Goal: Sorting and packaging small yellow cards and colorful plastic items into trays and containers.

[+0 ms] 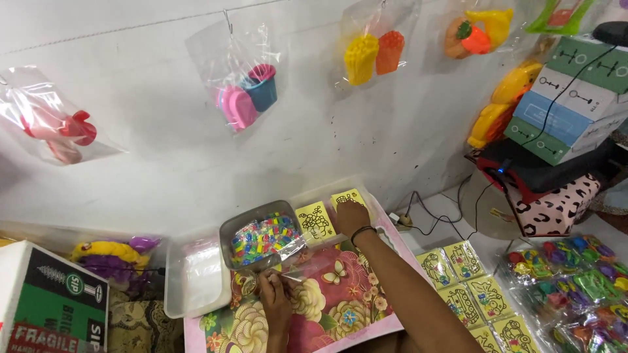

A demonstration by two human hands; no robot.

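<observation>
Yellow card [348, 196] lies upright under right hand [352, 217], fingers flat; left hand [275, 294] pinches clear bag [297, 252]

The flowered board [340, 294] has open room near its middle. A metal tray [258, 238] and yellow cards [315, 220] block the far side. A clear tub [193, 278] stands left; more cards [458, 287] lie right.

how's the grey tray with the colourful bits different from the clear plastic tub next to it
The grey tray is opaque and packed with small multicoloured pieces; the clear tub is see-through and holds only what looks like clear plastic wrapping. The tray sits higher, resting on the flowered board, by the left hand; the tub sits lower, off the board's left edge. Both are shallow, rounded rectangles with open tops.
</observation>
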